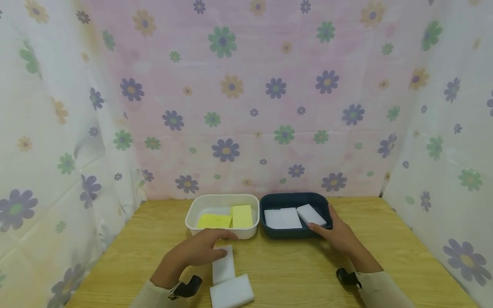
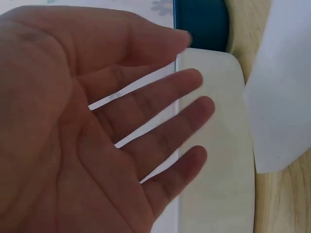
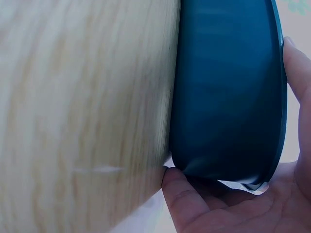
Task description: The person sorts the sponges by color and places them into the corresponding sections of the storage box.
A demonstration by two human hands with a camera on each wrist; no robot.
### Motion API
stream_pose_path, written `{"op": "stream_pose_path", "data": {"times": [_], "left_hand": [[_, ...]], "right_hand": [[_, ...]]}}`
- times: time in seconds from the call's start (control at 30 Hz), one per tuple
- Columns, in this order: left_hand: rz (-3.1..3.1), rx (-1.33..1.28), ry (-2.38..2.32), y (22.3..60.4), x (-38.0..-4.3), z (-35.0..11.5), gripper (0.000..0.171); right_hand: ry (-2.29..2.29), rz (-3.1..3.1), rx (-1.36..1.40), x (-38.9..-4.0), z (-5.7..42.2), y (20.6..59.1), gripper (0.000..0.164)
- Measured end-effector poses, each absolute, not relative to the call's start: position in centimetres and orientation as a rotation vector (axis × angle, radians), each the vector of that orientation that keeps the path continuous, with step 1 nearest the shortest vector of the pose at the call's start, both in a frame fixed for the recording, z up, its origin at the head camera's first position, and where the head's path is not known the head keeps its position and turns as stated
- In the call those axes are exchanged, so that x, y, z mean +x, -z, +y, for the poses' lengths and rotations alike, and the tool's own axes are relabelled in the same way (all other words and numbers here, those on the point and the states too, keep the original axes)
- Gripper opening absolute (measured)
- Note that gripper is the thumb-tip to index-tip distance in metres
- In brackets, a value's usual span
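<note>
My left hand (image 1: 198, 250) hovers in front of the white tub (image 1: 222, 233), its fingers extended and holding nothing. A white sponge block (image 1: 223, 269) lies on the table under the thumb side of that hand, partly covered in the head view. In the left wrist view the spread fingers overlap the outer wall of the tub (image 2: 218, 136). My right hand (image 1: 340, 233) grips the right end of the dark blue tub (image 1: 286, 233), thumb at the rim and fingers round the lower corner (image 3: 228, 97). White sponge blocks (image 1: 283, 218) lie inside this tub.
Yellow sponge blocks (image 1: 242, 217) lie in the white tub, which stands side by side with the blue one. Nearer the front, another white sponge block (image 1: 232, 293) rests against the first. A flowered cloth (image 1: 246, 128) hangs behind the wooden table (image 1: 292, 273) and along both sides.
</note>
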State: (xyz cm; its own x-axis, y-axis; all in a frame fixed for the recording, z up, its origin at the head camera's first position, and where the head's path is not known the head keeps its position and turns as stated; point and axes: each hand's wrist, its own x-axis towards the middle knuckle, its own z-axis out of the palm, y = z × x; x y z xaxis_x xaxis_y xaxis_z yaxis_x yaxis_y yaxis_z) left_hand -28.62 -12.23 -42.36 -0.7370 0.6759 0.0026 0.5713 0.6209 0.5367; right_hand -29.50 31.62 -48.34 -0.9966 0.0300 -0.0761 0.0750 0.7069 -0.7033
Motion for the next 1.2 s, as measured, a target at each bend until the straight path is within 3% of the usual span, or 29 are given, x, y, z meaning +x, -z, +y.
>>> {"op": "stream_pose_path", "data": {"times": [0.43, 0.97, 1.2], "left_hand": [[2.587, 0.998, -0.672, 43.6, -29.3, -12.7, 0.059], [2.588, 0.889, -0.720, 44.3, -29.5, -12.6, 0.058], [2.624, 0.905, -0.770, 44.8, -29.6, -12.5, 0.067]], "right_hand": [[1.176, 2.851, 0.065, -29.4, 31.7, 48.5, 0.125], [1.177, 2.860, 0.066, -29.4, 31.9, 48.6, 0.125], [1.182, 2.854, 0.076, -29.5, 31.8, 48.5, 0.127]]}}
